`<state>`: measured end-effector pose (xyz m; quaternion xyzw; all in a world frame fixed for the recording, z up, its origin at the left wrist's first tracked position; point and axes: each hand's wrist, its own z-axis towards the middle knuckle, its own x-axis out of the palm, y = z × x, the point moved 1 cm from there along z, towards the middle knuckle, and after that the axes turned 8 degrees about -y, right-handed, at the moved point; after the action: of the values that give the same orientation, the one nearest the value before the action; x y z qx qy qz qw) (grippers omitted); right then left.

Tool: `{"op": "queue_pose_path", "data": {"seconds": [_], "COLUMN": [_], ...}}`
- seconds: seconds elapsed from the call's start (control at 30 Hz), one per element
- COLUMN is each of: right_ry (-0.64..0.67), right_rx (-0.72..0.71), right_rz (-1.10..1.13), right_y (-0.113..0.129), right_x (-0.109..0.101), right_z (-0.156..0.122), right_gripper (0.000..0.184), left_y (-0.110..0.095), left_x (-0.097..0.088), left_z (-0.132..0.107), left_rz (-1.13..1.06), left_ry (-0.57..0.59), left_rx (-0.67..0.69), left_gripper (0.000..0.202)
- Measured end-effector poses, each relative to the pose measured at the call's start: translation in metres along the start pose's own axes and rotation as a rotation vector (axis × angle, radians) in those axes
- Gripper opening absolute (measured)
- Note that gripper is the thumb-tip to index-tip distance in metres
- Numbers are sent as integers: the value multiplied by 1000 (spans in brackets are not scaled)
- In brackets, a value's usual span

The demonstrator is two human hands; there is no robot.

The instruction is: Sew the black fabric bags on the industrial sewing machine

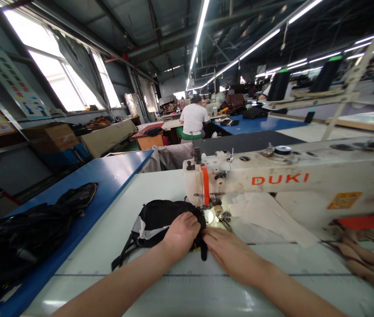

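On the table (160, 185), the fabric piece (155, 220) lies under my left hand (182, 233), my right hand (229, 252) just right of it; sewing machine (272, 180) behind, bag pile (24, 231) left.

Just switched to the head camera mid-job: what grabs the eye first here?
The white sewing machine with orange DUKI lettering fills the right half. At its needle end, the left hand and right hand press a black bag onto the pale table. A black heap lies on the blue table at left, and a person in white sits farther back, facing away.
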<state>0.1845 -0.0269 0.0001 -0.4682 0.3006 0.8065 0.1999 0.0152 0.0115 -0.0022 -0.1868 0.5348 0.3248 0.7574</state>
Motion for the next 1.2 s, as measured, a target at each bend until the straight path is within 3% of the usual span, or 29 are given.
{"op": "queue_pose_path", "data": {"seconds": [0.1,0.33,0.43,0.6,0.97,1.07,1.2], "right_ry": [-4,-14,-35,-157,-74,-42,-34], "right_rx": [2,-24,-15,121,93,52,17], "right_rz": [4,-16,35,100,-15,-64,-120], "right_y": [-1,-4,-8,-19,-16,-17,-18], "right_x": [0,7,7,2,2,3,6], "right_z": [0,-1,-5,-13,1,1,0], "right_gripper": [21,33,36,31,23,24,27], "left_y": [3,11,13,15,15,13,11], "left_x": [1,7,11,19,21,19,15], "left_z": [-1,-5,-8,-11,-11,-9,-5], "left_rz": [-24,-283,-351,-526,-559,-494,-307], "left_ry": [-9,-113,-168,-292,-336,-320,-239], "left_rx": [-18,96,31,-160,-260,-206,16], "left_gripper": [21,22,20,18,18,19,20]}}
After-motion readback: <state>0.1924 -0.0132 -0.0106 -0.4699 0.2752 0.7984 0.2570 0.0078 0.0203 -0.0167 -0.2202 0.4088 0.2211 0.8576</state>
